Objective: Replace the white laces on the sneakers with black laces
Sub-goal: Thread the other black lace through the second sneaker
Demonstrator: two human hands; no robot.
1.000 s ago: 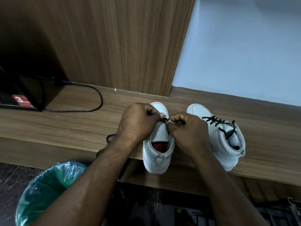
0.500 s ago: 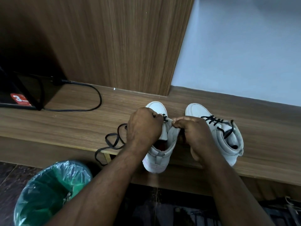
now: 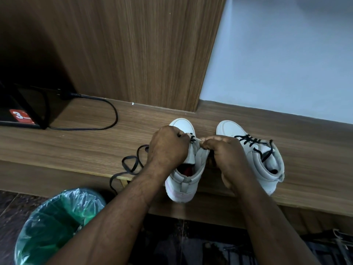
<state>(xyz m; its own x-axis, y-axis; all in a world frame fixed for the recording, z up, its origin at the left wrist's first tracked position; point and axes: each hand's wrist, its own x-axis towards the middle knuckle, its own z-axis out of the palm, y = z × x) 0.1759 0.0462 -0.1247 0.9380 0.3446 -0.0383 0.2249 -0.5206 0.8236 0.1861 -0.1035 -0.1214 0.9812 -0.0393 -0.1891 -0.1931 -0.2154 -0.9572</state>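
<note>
Two white high-top sneakers stand side by side on a wooden ledge [image 3: 76,150], toes pointing away from me. The right sneaker [image 3: 267,159] is laced with black lace. Over the left sneaker [image 3: 183,180] my left hand [image 3: 168,148] is curled at the left eyelet flap, pinching a black lace [image 3: 131,165] whose loose length trails left and hangs over the ledge's edge. My right hand [image 3: 227,153] pinches the right flap of the same sneaker near the lowest eyelets, fingers curled. The lace's tip is hidden between my fingers.
A bin lined with a green plastic bag [image 3: 55,226] stands on the dark floor at the lower left. A black device [image 3: 19,111] with a red sticker and its black cable [image 3: 107,119] sit at the ledge's left. A wooden panel [image 3: 133,54] and pale wall rise behind.
My hands have slid a little toward the toe of the left sneaker. The loose black lace, earlier mostly hidden by my left arm, now lies in loops on the ledge.
</note>
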